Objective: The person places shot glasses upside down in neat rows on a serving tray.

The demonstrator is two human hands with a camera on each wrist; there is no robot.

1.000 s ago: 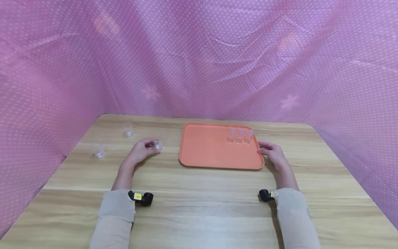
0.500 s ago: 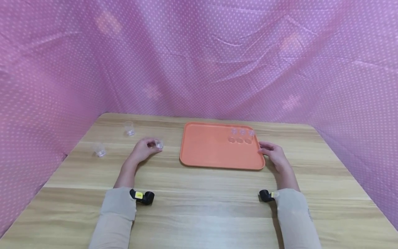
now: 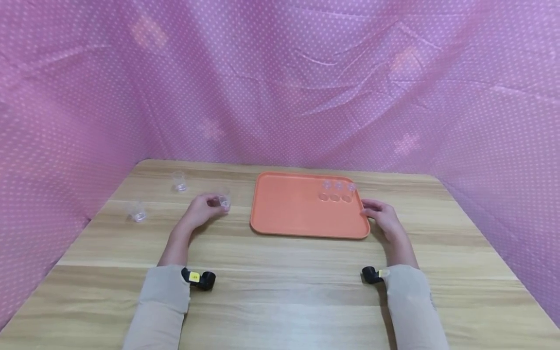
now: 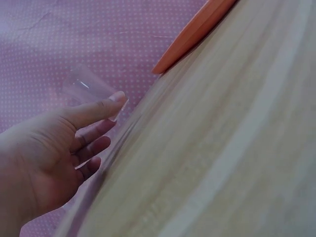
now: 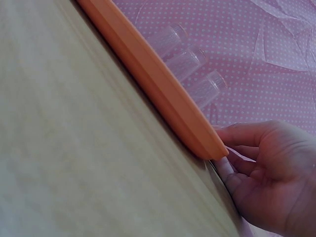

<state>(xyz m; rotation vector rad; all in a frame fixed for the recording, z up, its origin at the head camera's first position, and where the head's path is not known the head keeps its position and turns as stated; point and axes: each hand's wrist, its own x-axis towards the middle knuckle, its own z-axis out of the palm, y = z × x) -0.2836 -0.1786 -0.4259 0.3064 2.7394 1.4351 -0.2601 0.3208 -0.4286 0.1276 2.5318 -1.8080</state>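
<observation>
Between the left edge of the counter and the tray, the left hand pinches a cup while the right hand grips the tray, seemingly a grasping step calling next for a steady lift.

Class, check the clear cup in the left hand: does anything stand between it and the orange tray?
Nothing visible does: only wooden tabletop separates the held cup from the orange tray. The other cups stand toward its far right corner.

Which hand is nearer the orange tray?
Right: the right hand grips the right edge of the orange tray. The left hand is apart, off the tray's left side, holding a clear cup.
</observation>
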